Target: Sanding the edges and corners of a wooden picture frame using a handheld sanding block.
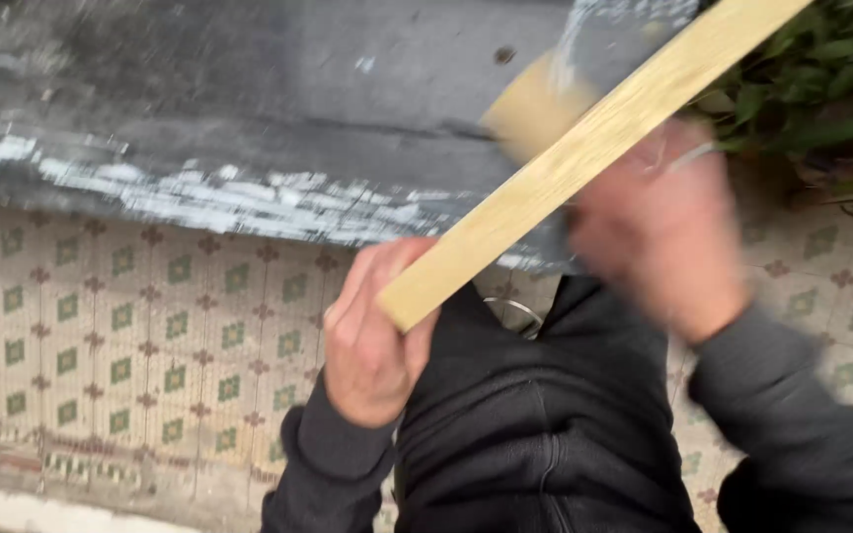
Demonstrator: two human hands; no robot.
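one pale, flat wooden strip (584, 148), slanted, left hand (372, 336) grip holding its lower end.

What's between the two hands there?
In the head view, the pale wooden strip runs up between the left hand and the blurred right hand; below it a dark jacket fills the gap.

I see a pale wooden slat (584, 158), long, flat and straight-grained, tilted diagonally from lower left to upper right, lower end cut square.
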